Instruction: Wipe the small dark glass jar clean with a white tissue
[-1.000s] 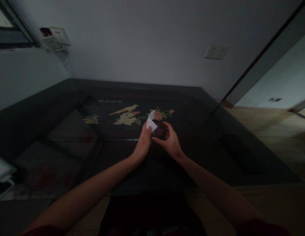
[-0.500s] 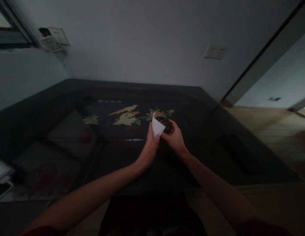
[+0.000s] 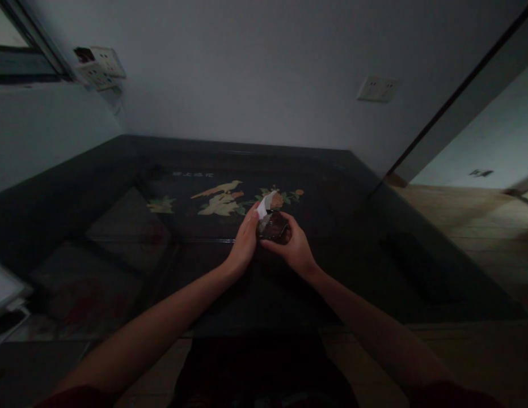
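My left hand is closed on a folded white tissue, its thumb pressed on the paper. Part of the tissue lies against a small dark, shiny, see-through object, perhaps glass; its exact kind does not show in the dim light. Fingers and thumb of my right hand grip that object from the right side. Both hands are close together above the dark glossy tabletop. Beyond them, a bird-and-flower picture decorates the surface.
A dark flat rectangular item lies at the table's right. At the left edge sits a white device with a cable. Wall sockets are on the back wall, and more sockets are in the left corner.
Both hands have shifted slightly left. The dark object has turned and come lower, showing more of itself, while the tissue has moved up to its upper left.
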`<state>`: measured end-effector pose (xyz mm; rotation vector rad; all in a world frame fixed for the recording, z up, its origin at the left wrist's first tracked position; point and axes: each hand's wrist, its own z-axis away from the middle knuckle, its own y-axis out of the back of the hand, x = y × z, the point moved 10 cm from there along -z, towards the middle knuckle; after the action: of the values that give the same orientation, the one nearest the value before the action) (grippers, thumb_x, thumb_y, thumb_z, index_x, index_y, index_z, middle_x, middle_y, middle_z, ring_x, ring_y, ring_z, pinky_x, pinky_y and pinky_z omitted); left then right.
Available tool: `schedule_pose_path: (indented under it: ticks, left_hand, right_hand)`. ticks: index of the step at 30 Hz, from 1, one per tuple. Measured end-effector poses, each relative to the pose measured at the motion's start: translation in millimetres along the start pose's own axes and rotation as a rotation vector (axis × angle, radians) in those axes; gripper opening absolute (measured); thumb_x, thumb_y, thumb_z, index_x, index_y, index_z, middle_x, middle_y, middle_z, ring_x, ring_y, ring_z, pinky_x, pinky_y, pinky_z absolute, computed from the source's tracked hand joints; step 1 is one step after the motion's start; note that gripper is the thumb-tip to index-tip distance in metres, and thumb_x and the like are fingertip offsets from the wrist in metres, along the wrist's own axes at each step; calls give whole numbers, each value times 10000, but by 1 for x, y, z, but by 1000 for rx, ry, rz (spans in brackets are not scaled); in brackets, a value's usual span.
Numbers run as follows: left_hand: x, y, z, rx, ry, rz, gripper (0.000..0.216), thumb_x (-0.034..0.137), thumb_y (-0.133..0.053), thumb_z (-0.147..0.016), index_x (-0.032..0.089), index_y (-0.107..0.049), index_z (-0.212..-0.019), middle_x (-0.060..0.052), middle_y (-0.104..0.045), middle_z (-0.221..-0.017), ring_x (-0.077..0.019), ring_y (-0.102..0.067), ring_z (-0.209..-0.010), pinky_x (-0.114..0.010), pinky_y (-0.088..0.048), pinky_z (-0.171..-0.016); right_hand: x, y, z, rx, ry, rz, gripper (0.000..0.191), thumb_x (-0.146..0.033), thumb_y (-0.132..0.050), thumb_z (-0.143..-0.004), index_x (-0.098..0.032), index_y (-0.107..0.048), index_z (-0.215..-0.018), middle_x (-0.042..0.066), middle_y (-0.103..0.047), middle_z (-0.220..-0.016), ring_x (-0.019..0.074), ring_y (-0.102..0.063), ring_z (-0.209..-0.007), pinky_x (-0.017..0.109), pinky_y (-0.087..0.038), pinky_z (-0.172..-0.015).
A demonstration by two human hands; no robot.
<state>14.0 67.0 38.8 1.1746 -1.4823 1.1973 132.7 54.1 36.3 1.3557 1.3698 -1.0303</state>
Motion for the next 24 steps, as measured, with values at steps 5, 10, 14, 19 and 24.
schedule_pose_path:
  ticks: [5,10,14,19,24]
  left_hand:
    - [5,-18,17,-67,-85,-50,623,461,-386,-945,217,-244,-1500,-68,-237,-1595,-198,-219,-1465,-375,-124,-1216]
    - [5,-41,45,-185,-71,-141,720,473,-396,-938,211,-100,-1539,-40,34,-1629,-192,67,-1488,-361,20,-1216]
    - [7,-41,49,-179,-76,-178,699,450,-379,-949,239,-74,-1541,-20,80,-1624,-187,80,-1485,-374,28,-1213]
    - [4,-30,35,-117,-49,-147,703,434,-365,-954,205,-53,-1541,-55,18,-1630,-192,30,-1492,-378,16,-1214]
    - [6,-38,43,-160,-93,-196,724,449,-389,-946,238,-35,-1541,-31,78,-1626,-187,102,-1480,-362,36,-1212]
  right_hand:
    - [1,15,-8,81,0,-71,721,-378,-841,-560,-214,-502,-1175,95,-680,-1133,263,-674,-1024,433,-526,-953]
    - [0,37,-17,195,53,-26,707,-386,-838,-547,-204,-514,-1149,121,-682,-1143,278,-664,-1048,469,-493,-987]
    - [-1,37,-15,219,62,-19,682,-357,-820,-570,-204,-510,-1157,127,-676,-1165,278,-652,-1074,467,-483,-997]
    - [5,26,-9,190,28,-45,716,-313,-813,-555,-186,-494,-1184,128,-667,-1164,277,-654,-1064,454,-497,-979]
    - [7,30,-12,206,21,-44,702,-348,-812,-557,-203,-502,-1171,116,-682,-1140,273,-668,-1032,455,-511,-957]
